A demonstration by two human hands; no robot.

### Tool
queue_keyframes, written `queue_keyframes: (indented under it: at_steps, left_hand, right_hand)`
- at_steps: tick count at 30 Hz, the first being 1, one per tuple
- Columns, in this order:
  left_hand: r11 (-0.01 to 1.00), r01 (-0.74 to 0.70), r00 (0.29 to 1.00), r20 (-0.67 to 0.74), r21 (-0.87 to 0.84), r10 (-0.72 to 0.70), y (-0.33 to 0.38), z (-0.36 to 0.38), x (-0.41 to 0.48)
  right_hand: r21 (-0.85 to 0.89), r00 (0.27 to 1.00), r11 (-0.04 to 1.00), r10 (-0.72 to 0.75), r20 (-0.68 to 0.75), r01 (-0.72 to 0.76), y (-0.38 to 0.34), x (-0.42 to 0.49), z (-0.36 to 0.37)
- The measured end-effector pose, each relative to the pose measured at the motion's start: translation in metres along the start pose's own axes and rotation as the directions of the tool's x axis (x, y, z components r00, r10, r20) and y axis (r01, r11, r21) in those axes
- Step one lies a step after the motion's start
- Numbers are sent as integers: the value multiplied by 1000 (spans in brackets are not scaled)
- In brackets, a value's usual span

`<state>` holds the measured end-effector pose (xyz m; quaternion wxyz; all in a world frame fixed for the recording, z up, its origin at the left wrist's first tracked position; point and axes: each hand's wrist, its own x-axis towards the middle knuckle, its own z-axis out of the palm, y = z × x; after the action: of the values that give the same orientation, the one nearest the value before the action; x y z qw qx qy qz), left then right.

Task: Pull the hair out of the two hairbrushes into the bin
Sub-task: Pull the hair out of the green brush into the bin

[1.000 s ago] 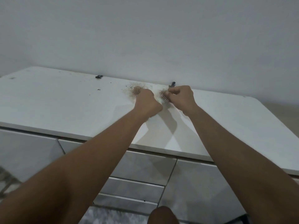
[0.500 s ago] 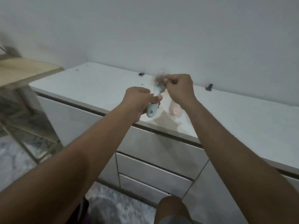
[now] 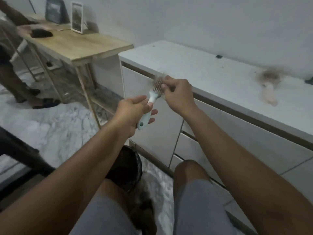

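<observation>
two hands work a pale blue plastic hairbrush [image 3: 147, 114] at centre: left hand [image 3: 133, 112] clamped on its handle, right hand [image 3: 177, 94] pinching hair in the bristles. second pink hairbrush [image 3: 269, 89] lies at two o'clock on the white cabinet top [image 3: 194, 65]; dark round bin [image 3: 128, 168] at six o'clock.

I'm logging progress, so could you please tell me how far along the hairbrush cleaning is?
Nothing looks finished. In hand: the left hand holds the blue brush by its handle while the right hand pinches the hair in its bristles. Left to do: drop that hair into the bin on the floor below, then clean the pink brush lying hair-covered on the counter.
</observation>
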<state>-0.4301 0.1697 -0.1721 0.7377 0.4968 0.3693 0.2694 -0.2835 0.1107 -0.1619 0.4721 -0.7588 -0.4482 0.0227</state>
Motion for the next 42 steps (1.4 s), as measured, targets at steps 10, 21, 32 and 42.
queue_keyframes:
  at_steps: [10, 21, 32, 42]
  left_hand:
    - [978, 122, 938, -302, -171, -170, -85, -83, -24]
    - [922, 220, 869, -366, -320, -334, -175, -143, -21]
    - [877, 354, 786, -405, -325, -468, -249, -213, -16]
    - [843, 486, 737, -410, -231, -538, -281, -253, -7]
  right_hand:
    - [205, 960, 979, -54, 274, -4, 46, -48, 135]
    - [373, 798, 908, -79, 597, -189, 85, -90, 220]
    - [310, 604, 948, -287, 744, 69, 133, -114, 308]
    - [313, 645, 925, -376, 665, 217, 159, -143, 351]
